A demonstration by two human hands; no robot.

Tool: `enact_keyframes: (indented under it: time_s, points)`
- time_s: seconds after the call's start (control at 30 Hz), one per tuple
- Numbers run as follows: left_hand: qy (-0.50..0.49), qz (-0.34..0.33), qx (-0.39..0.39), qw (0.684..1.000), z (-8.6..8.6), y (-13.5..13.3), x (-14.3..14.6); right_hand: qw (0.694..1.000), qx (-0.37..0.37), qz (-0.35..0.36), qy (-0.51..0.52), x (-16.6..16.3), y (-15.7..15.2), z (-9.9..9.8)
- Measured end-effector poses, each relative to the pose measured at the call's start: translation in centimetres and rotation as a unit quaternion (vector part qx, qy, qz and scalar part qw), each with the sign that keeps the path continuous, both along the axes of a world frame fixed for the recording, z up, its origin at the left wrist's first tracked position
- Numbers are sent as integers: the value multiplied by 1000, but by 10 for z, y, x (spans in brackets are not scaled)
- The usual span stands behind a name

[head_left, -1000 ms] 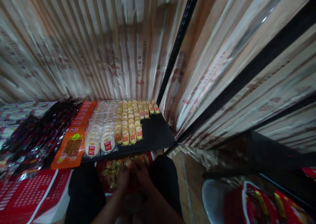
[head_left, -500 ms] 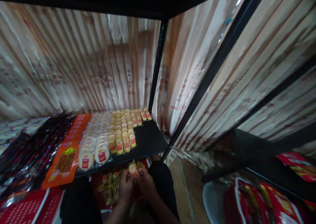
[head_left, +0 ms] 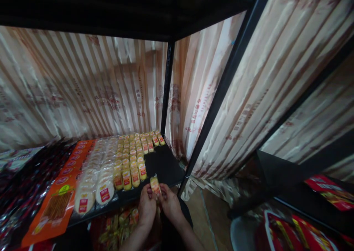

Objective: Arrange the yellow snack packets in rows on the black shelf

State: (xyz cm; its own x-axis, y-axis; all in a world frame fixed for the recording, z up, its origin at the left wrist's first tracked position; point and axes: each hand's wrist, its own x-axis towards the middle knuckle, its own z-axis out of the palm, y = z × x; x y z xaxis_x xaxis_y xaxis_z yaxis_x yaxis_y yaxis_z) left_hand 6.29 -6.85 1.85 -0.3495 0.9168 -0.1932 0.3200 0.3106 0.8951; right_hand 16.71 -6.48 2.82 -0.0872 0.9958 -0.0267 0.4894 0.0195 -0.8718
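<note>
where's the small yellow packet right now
Head view, low centre: the small yellow packet is pinched between left hand and right hand, at the front edge of the black shelf.

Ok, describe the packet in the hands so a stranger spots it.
Find the black metal shelf bearing rows of small yellow red-labelled packets. At its front edge, the left hand and right hand pinch one small yellow plastic packet. It alone is off the shelf, held upright.

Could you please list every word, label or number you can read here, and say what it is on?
Nothing is legible:
small yellow packet between left hand and right hand: red label, blurred.
striped plastic sheeting: red print, blurred.
flat orange packets: labels too small.
red bags: yellow print, blurred.
</note>
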Motion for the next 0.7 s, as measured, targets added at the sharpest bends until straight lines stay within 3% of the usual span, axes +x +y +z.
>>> enact_keyframes:
  time_s: [0.23, 0.57, 0.7]
  points:
    - [-33, -20, 1, 999, 11, 41, 18, 999, 25, -21, -43, 14, 41, -7]
    - [76, -37, -75, 994, 18, 103, 36, 983, 63, -78, -151, 21, 100, -12]
    - [88, -20, -81, 993, 18, 126, 43, 981, 72, -103, -149, 21, 126, -20]
